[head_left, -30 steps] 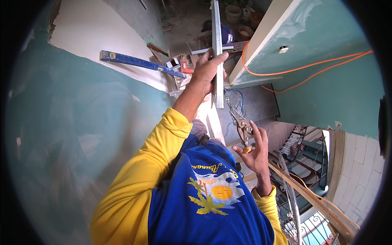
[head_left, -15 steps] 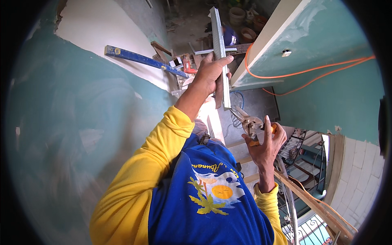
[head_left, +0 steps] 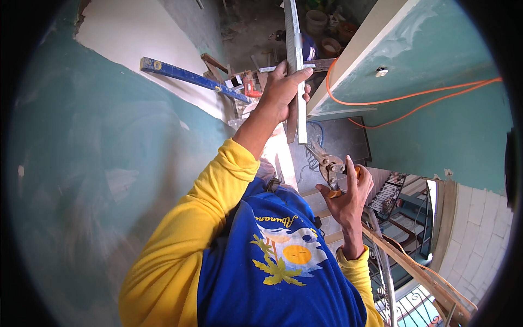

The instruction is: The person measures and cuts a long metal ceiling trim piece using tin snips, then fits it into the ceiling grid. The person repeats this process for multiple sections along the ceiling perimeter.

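Observation:
My left hand point(head_left: 284, 94) is closed around a long, thin metal channel point(head_left: 295, 52), which points away from me and runs past the far edge of the view. In my right hand point(head_left: 351, 197) is a pair of tin snips point(head_left: 329, 164) with yellow-orange handles, the index finger stretched along the tool. The blades point at the channel's near end. Whether they touch it I cannot tell. Beyond my left hand, another short metal strip point(head_left: 309, 66) lies crosswise behind the channel.
A blue spirit level point(head_left: 185, 77) juts out beside the left wall. Farther back are a red power tool point(head_left: 249, 86) and several buckets point(head_left: 316, 23). An orange cord point(head_left: 403, 101) hangs along the right wall. At lower right are a wooden rail point(head_left: 417, 275) and a stairwell.
The metal channel has shifted slightly away from me in my left hand. My right hand and the snips have moved a little to the left.

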Demonstrator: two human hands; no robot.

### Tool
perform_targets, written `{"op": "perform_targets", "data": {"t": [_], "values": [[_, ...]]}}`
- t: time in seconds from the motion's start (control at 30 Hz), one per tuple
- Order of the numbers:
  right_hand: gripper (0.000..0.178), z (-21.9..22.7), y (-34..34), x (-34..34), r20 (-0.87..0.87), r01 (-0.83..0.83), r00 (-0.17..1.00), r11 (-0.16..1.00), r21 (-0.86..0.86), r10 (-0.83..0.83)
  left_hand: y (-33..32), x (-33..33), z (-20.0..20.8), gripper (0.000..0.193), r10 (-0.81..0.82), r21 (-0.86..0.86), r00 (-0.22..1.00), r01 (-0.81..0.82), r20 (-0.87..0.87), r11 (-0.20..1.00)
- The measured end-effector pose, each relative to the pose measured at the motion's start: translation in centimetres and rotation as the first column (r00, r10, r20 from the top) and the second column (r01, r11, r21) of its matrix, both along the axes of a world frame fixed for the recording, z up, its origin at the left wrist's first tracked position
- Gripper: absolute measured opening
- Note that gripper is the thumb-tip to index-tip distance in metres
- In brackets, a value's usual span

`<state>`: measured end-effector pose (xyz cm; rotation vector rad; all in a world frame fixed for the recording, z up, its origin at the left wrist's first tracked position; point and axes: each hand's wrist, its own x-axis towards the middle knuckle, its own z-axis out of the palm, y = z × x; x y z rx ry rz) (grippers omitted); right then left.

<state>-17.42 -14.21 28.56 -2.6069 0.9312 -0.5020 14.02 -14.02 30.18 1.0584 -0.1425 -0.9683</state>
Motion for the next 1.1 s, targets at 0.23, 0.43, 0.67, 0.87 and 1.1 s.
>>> {"op": "perform_targets", "data": {"t": [0.23,0.43,0.67,0.87,1.1], "values": [[0.101,1.1,0.9,-0.2,0.132,-0.096,0.991,0.767,0.634,0.014,-0.2,0.6,-0.6,0.026,0.081,-0.036,0.994,-0.084,-0.074,0.996],[0.098,0.9,1.9,-1.1,0.100,-0.102,0.995,0.409,0.907,0.026,0.0,0.7,0.2,0.030,0.167,-0.056,0.984,-0.171,-0.067,0.984],[0.099,2.9,3.4,1.2,0.029,-0.018,0.999,0.404,0.915,-0.022,0.2,1.2,-0.4,0.032,0.280,-0.183,0.960,-0.271,0.023,0.945],[0.097,2.8,3.6,1.3,0.016,-0.008,1.000,0.505,0.863,-0.012,0.6,1.1,-0.1,0.032,0.354,-0.192,0.933,-0.337,0.063,0.922],[0.094,2.4,3.2,1.7,-0.015,0.004,1.000,0.574,0.819,0.014,1.0,0.6,0.2,0.026,0.384,-0.194,0.918,-0.361,0.099,0.912]]}}
